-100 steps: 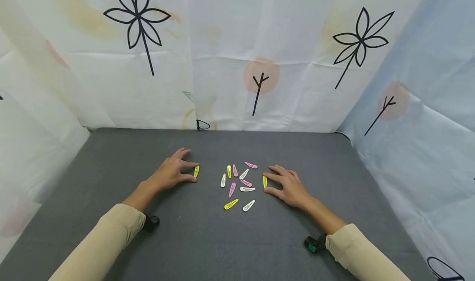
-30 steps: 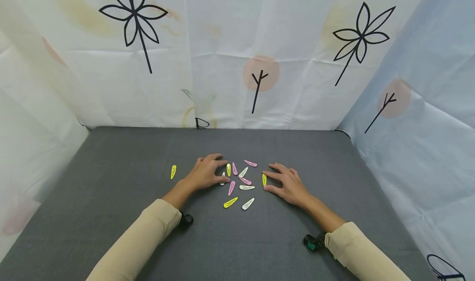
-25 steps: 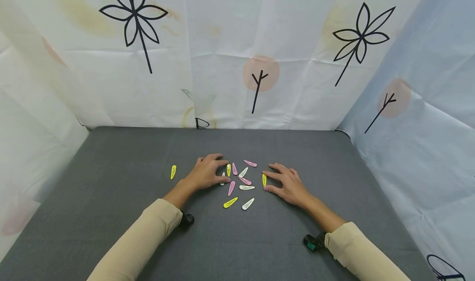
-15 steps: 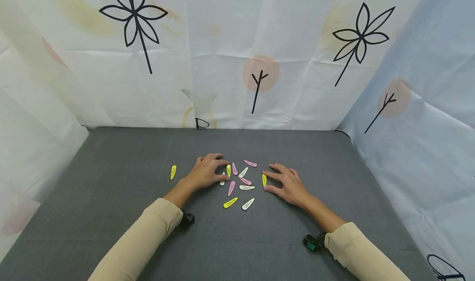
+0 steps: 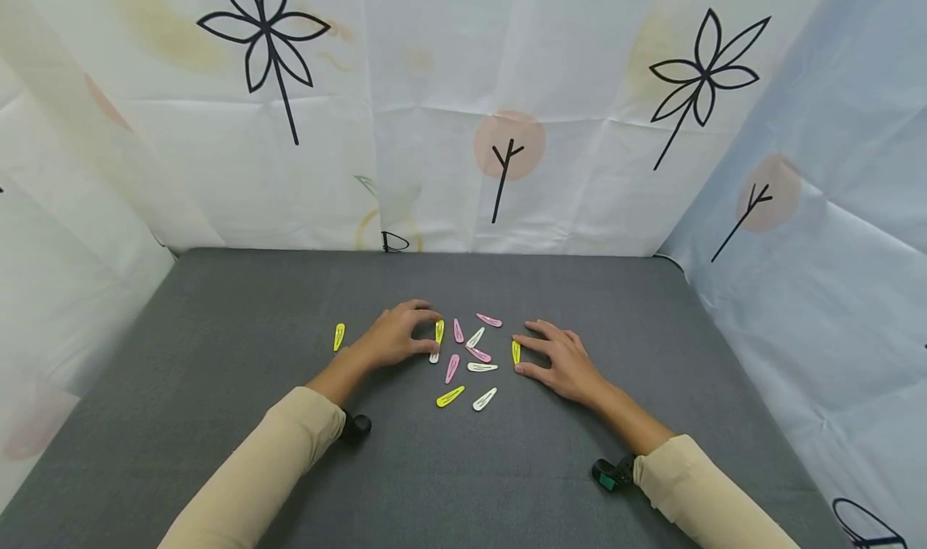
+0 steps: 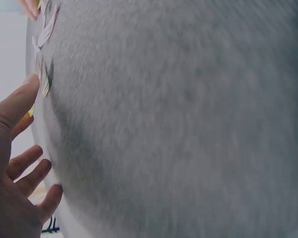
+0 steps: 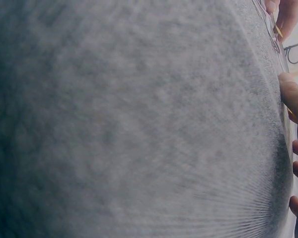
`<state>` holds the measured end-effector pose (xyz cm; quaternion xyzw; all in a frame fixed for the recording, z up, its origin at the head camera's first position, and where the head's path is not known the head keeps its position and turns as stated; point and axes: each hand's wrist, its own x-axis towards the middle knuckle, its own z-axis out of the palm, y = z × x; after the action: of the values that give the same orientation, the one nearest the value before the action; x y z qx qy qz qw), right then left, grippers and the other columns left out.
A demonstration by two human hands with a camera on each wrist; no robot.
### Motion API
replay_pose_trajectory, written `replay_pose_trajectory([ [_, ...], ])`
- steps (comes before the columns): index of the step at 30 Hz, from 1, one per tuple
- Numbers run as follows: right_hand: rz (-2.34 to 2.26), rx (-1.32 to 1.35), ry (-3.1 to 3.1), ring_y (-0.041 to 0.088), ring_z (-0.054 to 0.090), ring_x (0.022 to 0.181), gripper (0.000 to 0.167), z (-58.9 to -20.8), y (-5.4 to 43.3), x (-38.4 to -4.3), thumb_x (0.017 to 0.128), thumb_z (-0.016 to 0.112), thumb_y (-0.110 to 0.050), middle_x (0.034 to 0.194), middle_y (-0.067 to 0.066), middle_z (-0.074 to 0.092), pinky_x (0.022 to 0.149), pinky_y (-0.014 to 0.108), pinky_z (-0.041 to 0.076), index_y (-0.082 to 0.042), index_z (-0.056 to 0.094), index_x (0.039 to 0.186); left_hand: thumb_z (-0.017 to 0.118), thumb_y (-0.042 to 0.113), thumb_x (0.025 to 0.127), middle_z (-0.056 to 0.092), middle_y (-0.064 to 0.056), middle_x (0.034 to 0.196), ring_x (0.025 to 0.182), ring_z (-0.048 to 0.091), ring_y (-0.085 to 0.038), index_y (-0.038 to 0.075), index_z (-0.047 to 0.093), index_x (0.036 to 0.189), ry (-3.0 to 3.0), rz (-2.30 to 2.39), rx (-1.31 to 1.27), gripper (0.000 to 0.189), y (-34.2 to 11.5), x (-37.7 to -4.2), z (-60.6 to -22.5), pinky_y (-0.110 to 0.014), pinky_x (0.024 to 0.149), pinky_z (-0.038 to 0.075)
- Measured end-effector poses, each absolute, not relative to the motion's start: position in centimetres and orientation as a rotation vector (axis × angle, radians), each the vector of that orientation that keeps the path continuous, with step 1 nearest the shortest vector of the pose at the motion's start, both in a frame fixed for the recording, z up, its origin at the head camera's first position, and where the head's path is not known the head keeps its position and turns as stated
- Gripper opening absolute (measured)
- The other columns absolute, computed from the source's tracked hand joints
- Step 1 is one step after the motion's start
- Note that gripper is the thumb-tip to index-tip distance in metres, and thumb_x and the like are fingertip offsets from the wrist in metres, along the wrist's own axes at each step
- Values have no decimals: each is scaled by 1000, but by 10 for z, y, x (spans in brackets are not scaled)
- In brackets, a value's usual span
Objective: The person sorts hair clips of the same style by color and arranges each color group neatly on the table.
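Note:
My left hand [image 5: 397, 334] pinches a yellow snap hair clip [image 5: 439, 329] between thumb and finger, at the left side of a loose group of clips. Just below that clip, a white hair clip [image 5: 434, 358] is partly hidden by my thumb. To the right of the group, my right hand [image 5: 566, 361] holds another yellow hair clip [image 5: 517, 352] by its two ends, thumb and finger on either end. In the left wrist view, the left thumb [image 6: 20, 101] covers most of the held clip.
Between the hands lie pink clips [image 5: 452, 368], white clips [image 5: 484, 399] and a yellow clip [image 5: 451, 397]. Another yellow clip [image 5: 339, 336] lies apart on the left, by my left forearm. The grey table [image 5: 463, 476] ends at a patterned white cloth [image 5: 434, 130] behind.
My left hand set a yellow clip down at the left, came over to the group and took another yellow clip, now shifted slightly left. My right hand stays put with its clip.

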<state>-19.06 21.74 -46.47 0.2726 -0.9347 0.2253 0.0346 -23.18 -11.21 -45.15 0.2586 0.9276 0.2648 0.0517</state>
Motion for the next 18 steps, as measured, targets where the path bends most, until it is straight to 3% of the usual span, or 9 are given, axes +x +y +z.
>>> replay_pose_trajectory([
  [18, 715, 837, -2855, 39, 38, 140, 54, -466, 218, -190, 87, 76, -36, 145, 18, 50, 107, 64, 24, -13, 65, 134, 82, 28, 84, 44, -27, 146, 133, 42, -47, 6, 65, 131, 2932, 850, 678, 55, -201, -222, -428, -65, 100, 37],
])
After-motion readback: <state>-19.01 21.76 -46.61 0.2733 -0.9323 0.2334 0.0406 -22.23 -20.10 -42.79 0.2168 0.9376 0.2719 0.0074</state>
